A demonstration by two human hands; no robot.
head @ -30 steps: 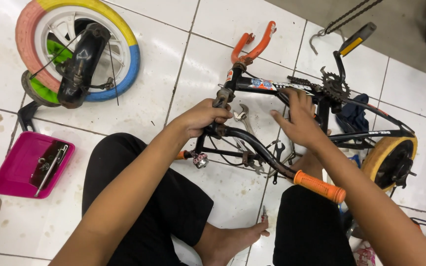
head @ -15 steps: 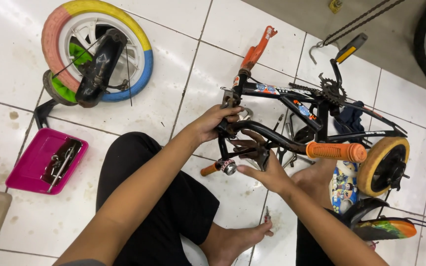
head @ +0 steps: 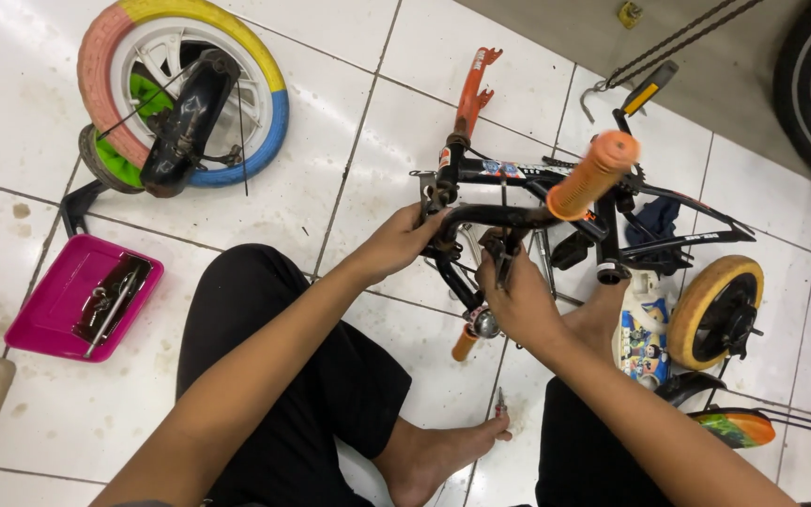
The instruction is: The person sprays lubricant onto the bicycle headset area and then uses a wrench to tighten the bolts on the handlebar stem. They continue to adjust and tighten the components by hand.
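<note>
1. Since half a second before, the handlebar (head: 509, 218) had swung: its orange grip (head: 593, 175), which had lain low by the small wheel (head: 717, 310), now stood raised above the frame (head: 612, 202), and the right hand (head: 516, 299) had climbed from under the bar to the stem clamp.
2. Nearest the camera, the person sat on the tiled floor (head: 349, 113) with legs spread and a bare foot (head: 443, 455) forward, likely so the bike lay between the knees within easy reach.
3. The right hand was closed around the stem just below the bar's middle, fingers curled upward.
4. The left hand (head: 404, 239) was wrapped firmly on the bar's left end by the head tube, seemingly to steady it against turning.
5. A pink tray (head: 49, 324) of small metal parts sat to the left, well apart from the bike.
6. Farther off lay a loose wheel (head: 185, 89) with a coloured tyre, and an orange fork (head: 471, 89) beyond the frame.
</note>
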